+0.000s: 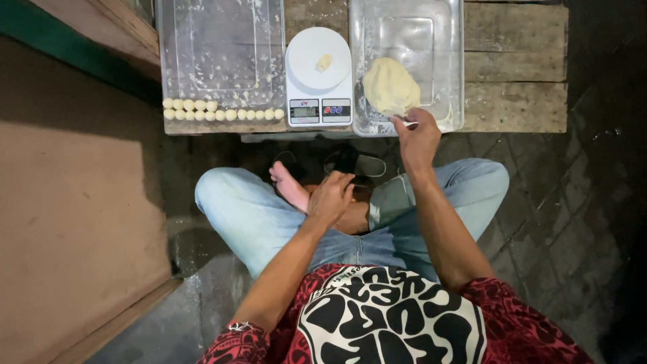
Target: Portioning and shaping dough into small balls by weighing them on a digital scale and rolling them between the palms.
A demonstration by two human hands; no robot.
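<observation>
Scale [318, 74] between two tubs, dough [390, 85] in right.

Colours on the dough bench

Pale cream dough lump [391, 85] in a clear tub [453, 67] at 1 o'clock. White scale [318, 77] at 12 with a matching cream bit [324, 63] on top. Cream little balls [222, 110] at 11. Faded light-blue jeans [249, 216]. Red patterned shirt [512, 317] with black-and-white swirly print at 6. Weathered grey-brown wooden planks [515, 67].
</observation>
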